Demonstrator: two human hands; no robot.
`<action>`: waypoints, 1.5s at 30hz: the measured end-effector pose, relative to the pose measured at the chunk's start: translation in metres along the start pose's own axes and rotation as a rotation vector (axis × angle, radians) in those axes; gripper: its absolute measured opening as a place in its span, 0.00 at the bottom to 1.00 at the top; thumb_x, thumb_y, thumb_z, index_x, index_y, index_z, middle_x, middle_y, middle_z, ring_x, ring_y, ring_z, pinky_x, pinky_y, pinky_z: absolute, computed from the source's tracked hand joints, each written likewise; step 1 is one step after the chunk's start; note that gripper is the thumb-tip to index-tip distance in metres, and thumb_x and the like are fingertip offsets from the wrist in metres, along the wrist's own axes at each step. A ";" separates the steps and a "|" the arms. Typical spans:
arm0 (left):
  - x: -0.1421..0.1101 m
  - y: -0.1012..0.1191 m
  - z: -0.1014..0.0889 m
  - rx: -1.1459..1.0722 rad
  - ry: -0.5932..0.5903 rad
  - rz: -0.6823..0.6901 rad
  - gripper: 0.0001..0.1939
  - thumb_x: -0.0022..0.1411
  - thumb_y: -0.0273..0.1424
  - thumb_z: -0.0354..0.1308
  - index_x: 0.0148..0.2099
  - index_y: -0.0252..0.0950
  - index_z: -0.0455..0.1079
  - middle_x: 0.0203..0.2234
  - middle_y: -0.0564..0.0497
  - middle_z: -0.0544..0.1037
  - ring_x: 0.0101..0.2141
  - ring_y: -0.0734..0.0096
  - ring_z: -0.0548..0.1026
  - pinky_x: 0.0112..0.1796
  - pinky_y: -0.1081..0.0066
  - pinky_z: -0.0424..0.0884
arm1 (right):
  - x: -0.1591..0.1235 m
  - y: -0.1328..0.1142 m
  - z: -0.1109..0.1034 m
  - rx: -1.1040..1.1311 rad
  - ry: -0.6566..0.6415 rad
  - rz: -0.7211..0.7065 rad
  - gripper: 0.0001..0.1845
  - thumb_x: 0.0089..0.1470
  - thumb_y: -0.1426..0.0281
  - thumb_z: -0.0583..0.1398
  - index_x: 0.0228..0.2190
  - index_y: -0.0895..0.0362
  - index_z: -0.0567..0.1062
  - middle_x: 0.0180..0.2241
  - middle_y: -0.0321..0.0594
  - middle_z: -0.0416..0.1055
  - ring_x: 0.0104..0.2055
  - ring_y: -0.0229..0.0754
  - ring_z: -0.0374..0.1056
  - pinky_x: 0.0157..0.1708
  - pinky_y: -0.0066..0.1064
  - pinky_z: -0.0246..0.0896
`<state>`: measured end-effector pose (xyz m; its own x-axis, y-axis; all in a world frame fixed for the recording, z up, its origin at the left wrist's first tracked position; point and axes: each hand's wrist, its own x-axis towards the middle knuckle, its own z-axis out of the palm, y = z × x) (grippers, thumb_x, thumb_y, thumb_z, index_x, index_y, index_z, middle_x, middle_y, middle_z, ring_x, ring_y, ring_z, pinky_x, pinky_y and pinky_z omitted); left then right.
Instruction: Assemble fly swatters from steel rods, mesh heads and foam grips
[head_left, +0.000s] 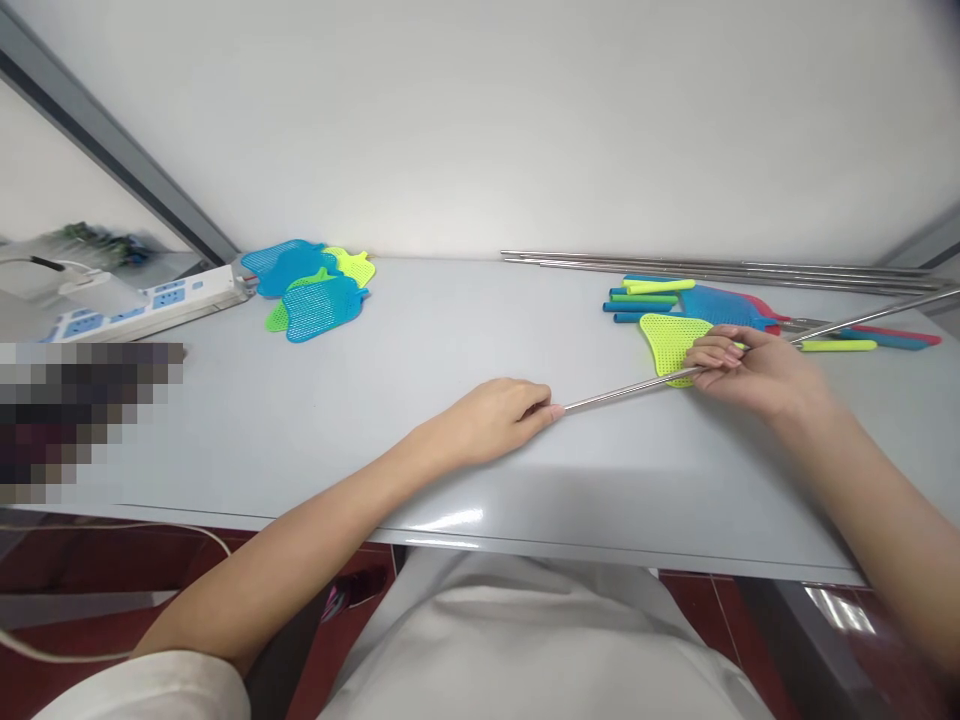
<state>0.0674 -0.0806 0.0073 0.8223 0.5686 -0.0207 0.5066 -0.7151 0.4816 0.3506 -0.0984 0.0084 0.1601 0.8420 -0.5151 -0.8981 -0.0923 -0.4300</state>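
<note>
A thin metal rod (622, 394) runs slantwise above the table, from my left hand up to the right edge of the view. My left hand (501, 420) pinches its near end between thumb and fingers. Further along, my right hand (739, 368) is closed round the rod, palm partly turned up. Just behind the right hand lies a yellow-green fly swatter (666, 340), partly covered by the fingers. Beside it rests a pile with a blue fly swatter (716, 308), a red one beneath it, and several loose coloured handle tubes (643, 299).
Several metal rods (645, 265) lie along the wall at the back right. Loose blue and green swatter heads (322, 305) are heaped at the back left. A white power strip (169, 300) stands at the far left of the grey table (225, 430).
</note>
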 end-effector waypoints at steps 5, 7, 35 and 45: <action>0.000 0.000 0.000 -0.013 -0.003 -0.002 0.19 0.66 0.39 0.38 0.27 0.36 0.57 0.22 0.53 0.66 0.25 0.74 0.64 0.28 0.72 0.57 | -0.001 0.001 0.002 0.001 0.006 0.009 0.11 0.45 0.84 0.44 0.23 0.56 0.50 0.15 0.28 0.43 0.14 0.30 0.42 0.14 0.23 0.43; 0.000 0.000 -0.001 -0.019 -0.003 -0.005 0.19 0.66 0.39 0.38 0.26 0.36 0.58 0.22 0.53 0.66 0.25 0.74 0.64 0.28 0.72 0.57 | -0.002 0.001 0.002 0.002 0.013 0.004 0.11 0.45 0.84 0.44 0.23 0.55 0.51 0.14 0.28 0.43 0.14 0.30 0.42 0.14 0.23 0.43; 0.000 -0.001 -0.001 -0.042 -0.017 -0.001 0.21 0.66 0.41 0.36 0.26 0.36 0.57 0.22 0.53 0.66 0.26 0.73 0.64 0.29 0.72 0.57 | -0.002 -0.001 0.002 0.020 0.016 -0.018 0.11 0.46 0.84 0.44 0.23 0.56 0.51 0.14 0.29 0.43 0.14 0.29 0.42 0.14 0.23 0.43; 0.000 0.001 -0.002 -0.033 -0.028 -0.010 0.21 0.66 0.42 0.37 0.26 0.36 0.57 0.22 0.53 0.66 0.25 0.73 0.64 0.28 0.72 0.56 | -0.002 -0.001 0.002 0.032 0.019 -0.008 0.11 0.48 0.83 0.44 0.22 0.56 0.51 0.14 0.29 0.43 0.15 0.29 0.42 0.14 0.23 0.43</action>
<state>0.0677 -0.0802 0.0097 0.8242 0.5641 -0.0501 0.5068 -0.6953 0.5096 0.3503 -0.0991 0.0110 0.1743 0.8326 -0.5257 -0.9094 -0.0686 -0.4103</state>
